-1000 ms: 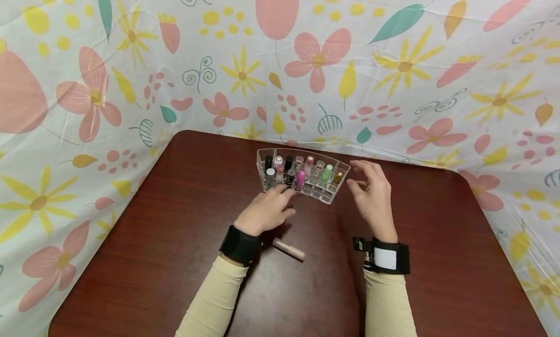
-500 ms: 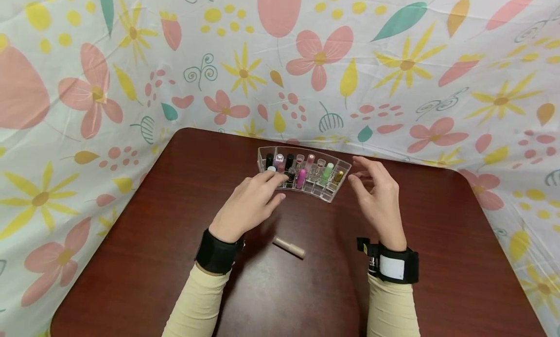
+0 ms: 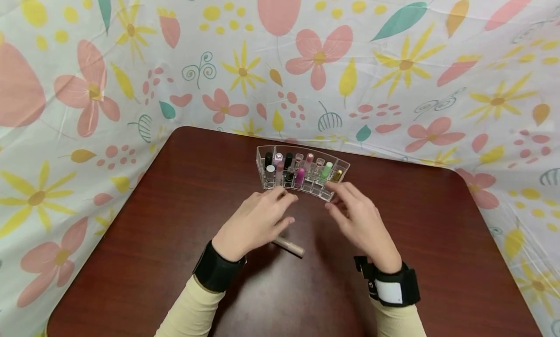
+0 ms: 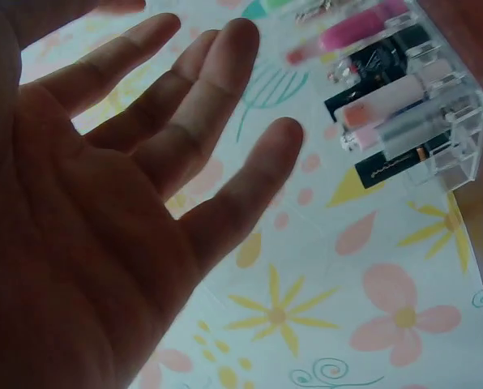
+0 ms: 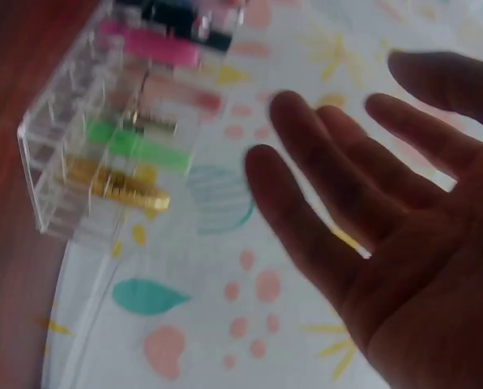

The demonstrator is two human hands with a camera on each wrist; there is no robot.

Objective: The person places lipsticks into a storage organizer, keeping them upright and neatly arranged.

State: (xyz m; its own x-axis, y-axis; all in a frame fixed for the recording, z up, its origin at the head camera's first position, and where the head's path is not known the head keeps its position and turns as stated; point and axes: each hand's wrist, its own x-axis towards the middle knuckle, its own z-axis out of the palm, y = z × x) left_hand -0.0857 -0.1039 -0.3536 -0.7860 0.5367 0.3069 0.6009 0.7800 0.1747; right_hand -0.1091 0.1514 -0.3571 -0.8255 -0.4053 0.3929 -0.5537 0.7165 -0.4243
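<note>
A clear plastic lipstick organizer (image 3: 320, 193) stands toward the back of the table, with several lipsticks and tubes upright in its slots. Among them are a magenta tube (image 3: 299, 177), a light green tube (image 3: 326, 170) and a gold tube (image 3: 337, 175). My left hand (image 3: 255, 221) hovers just in front of the organizer's left half, fingers relaxed and holding nothing. Near the organizer's front right corner is my right hand (image 3: 360, 220), its fingers loosely bent and its palm bare in the right wrist view. A beige tube (image 3: 289, 246) lies on the table between the hands, its left end hidden by the left hand.
The dark reddish-brown table (image 3: 144, 239) has rounded back corners. A white cloth with printed flowers (image 3: 245, 35) hangs behind it and along both sides.
My left hand first drew back left, uncovering the organizer's front, then shifted slightly right and now partly covers the beige tube. My right hand came left and nearer, to the organizer's front right corner.
</note>
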